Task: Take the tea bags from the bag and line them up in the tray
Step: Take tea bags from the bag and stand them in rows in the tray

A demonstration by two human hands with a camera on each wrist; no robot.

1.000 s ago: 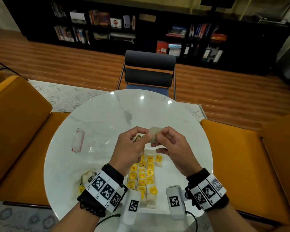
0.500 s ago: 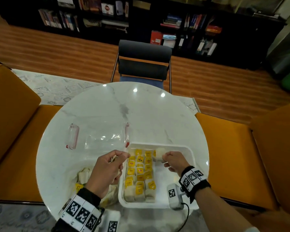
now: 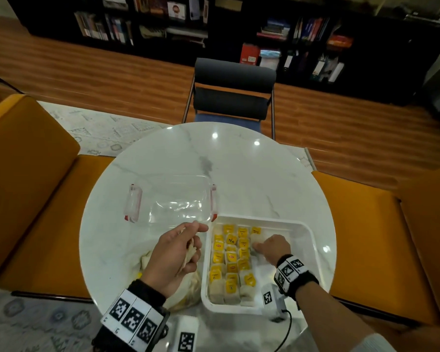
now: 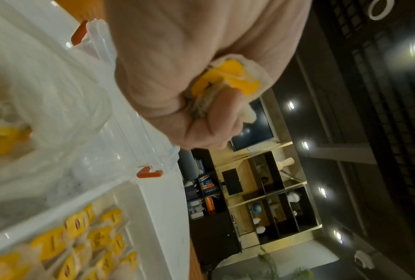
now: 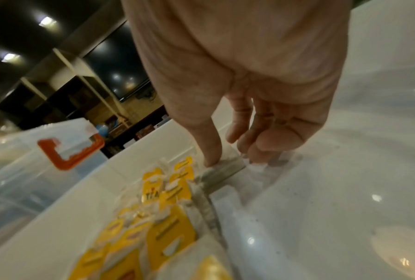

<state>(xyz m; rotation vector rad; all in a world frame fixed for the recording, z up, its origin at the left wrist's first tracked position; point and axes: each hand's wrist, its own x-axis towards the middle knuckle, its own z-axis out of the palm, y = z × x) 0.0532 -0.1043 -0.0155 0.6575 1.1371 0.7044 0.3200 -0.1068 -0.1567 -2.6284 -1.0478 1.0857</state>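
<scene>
A white tray point(image 3: 313, 240) at the table's near edge holds three rows of tea bags point(image 3: 230, 260) with yellow tags. My right hand point(image 3: 261, 246) is inside the tray at its far end. The fingers are nearly straight and the thumb tip point(image 5: 211, 161) touches a tea bag point(image 5: 223, 167) lying beside the rows point(image 5: 165, 227). Left of the tray, my left hand point(image 3: 196, 240) grips a small bunch of tea bags point(image 4: 225, 81) in curled fingers. It hovers above the clear plastic bag point(image 3: 188, 293), which has more tea bags inside.
A clear container point(image 3: 173, 204) with red clips lies on the round marble table point(image 3: 239, 168) just beyond my left hand, touching the tray's far left corner. Orange seats flank the table and a dark chair point(image 3: 233, 97) stands across it.
Both hands came down and apart from above the tray. The right hand brought one tea bag into the tray's far end; the left moved left over the plastic bag, still holding tea bags.
</scene>
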